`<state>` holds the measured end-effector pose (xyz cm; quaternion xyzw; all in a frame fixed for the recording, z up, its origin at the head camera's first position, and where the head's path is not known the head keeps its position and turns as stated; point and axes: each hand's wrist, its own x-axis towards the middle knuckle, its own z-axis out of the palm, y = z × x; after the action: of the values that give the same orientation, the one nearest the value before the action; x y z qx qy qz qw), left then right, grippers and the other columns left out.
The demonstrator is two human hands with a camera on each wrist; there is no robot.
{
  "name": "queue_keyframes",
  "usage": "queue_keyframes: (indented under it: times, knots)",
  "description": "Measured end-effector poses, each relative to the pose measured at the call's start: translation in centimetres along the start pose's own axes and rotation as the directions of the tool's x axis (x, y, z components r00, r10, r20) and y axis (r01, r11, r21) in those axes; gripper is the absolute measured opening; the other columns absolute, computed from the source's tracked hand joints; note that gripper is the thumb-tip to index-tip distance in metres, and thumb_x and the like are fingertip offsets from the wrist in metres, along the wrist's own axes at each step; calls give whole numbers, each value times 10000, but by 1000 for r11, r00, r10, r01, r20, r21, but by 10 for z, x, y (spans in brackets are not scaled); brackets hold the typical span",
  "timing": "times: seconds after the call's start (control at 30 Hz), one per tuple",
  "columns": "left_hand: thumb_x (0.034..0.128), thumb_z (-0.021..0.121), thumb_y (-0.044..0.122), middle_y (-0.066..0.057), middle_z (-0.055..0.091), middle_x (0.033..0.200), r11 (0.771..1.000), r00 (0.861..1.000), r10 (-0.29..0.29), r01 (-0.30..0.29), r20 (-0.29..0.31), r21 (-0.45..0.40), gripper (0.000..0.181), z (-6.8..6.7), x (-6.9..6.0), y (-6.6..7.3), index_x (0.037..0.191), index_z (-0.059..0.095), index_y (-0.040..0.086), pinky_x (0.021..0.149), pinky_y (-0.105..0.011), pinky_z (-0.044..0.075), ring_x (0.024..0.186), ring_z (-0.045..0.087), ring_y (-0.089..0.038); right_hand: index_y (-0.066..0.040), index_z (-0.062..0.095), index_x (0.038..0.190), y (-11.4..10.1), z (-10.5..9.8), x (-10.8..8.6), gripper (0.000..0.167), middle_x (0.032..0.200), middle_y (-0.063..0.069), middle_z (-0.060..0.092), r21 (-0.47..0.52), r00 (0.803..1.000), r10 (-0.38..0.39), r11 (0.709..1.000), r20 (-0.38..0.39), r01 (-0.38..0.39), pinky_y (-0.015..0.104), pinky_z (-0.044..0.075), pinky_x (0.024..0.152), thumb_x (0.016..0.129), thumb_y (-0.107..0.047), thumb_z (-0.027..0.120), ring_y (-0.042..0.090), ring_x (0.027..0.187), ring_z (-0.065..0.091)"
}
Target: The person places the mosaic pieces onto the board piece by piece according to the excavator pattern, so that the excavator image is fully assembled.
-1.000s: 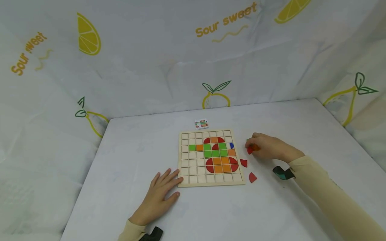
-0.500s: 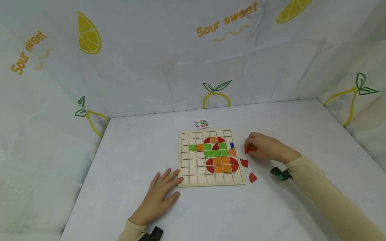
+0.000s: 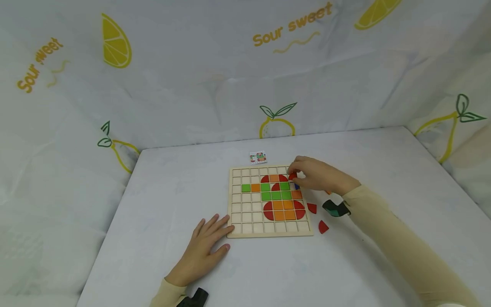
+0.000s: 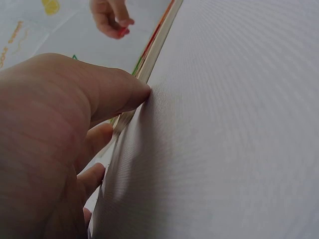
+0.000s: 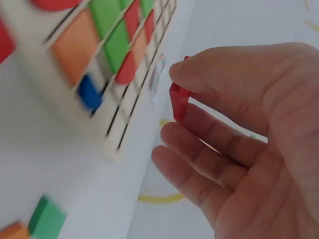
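Observation:
My right hand (image 3: 316, 174) pinches a red piece (image 5: 179, 102) between thumb and fingertips, above the upper right of the wooden grid board (image 3: 241, 207). The piece is seen edge-on in the right wrist view, so its outline is hard to tell. A small blue piece (image 3: 297, 186) lies in the board's right column, just under that hand. Green, orange and red flat pieces fill several squares in the right half. My left hand (image 3: 203, 251) lies with fingers spread, its fingertips touching the board's lower left corner.
Two red quarter-round pieces (image 3: 323, 227) lie right of the board. A green piece (image 5: 47, 217) and an orange piece (image 5: 15, 233) lie beside it, mostly hidden by my right arm in the head view. A small printed card (image 3: 258, 157) lies behind the board.
My right hand has moved left from the loose pieces beside the board to above its upper right, carrying the red piece. My left hand stays at the corner.

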<state>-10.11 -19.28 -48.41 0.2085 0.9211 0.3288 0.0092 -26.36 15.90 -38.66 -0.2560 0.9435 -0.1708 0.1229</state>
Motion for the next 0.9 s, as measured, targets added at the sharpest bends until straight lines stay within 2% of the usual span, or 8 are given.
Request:
queue_keyframes:
  times: [0.13,0.37,0.5,0.6,0.77,0.9]
  knots:
    - [954,689,208,2,426,1613,1000,1000,-5,5,16,-5,477,-2,0,1,1422,599,203,1246,-596,84,1553,281,-311,-56,719,1184,-19,-2,18,255,1169,71,664,45,997,-75,996,-1,75,430,574,970,953,-162,702,276,1073,621]
    - [967,673,216,0,389,1634,999,998,-33,33,56,2,482,-4,2,3,1439,581,177,1263,-591,60,1570,239,-300,-58,714,1186,-43,3,46,242,1156,51,662,61,979,-203,977,8,202,405,559,968,958,-116,658,258,1080,611]
    - [968,673,221,9,378,1639,999,997,-39,38,68,6,486,-5,2,4,1443,577,185,1265,-593,55,1573,231,-300,-69,717,1182,-56,8,59,228,1188,44,683,55,971,-237,970,27,235,441,501,1095,970,-123,654,277,1236,583]
    - [974,667,227,16,370,1643,999,996,-44,44,77,8,484,-6,3,4,1447,573,192,1266,-594,52,1576,222,-297,-83,717,1191,-65,13,68,230,1194,29,683,54,967,-250,967,43,248,437,452,1157,980,-142,649,258,1276,570]
    - [981,660,237,26,357,1648,999,995,-53,52,89,13,485,-6,3,3,1455,566,199,1267,-593,45,1581,209,-289,-86,724,1180,-77,24,83,223,1156,30,676,35,956,-291,957,46,289,368,535,1011,982,-146,641,217,1067,616]
    - [983,658,244,27,358,1648,999,996,-43,42,84,14,482,-5,3,2,1454,566,206,1265,-597,49,1579,213,-291,-94,731,1158,-85,35,94,205,1142,28,679,20,948,-314,949,45,314,335,546,949,983,-143,635,190,1026,607]
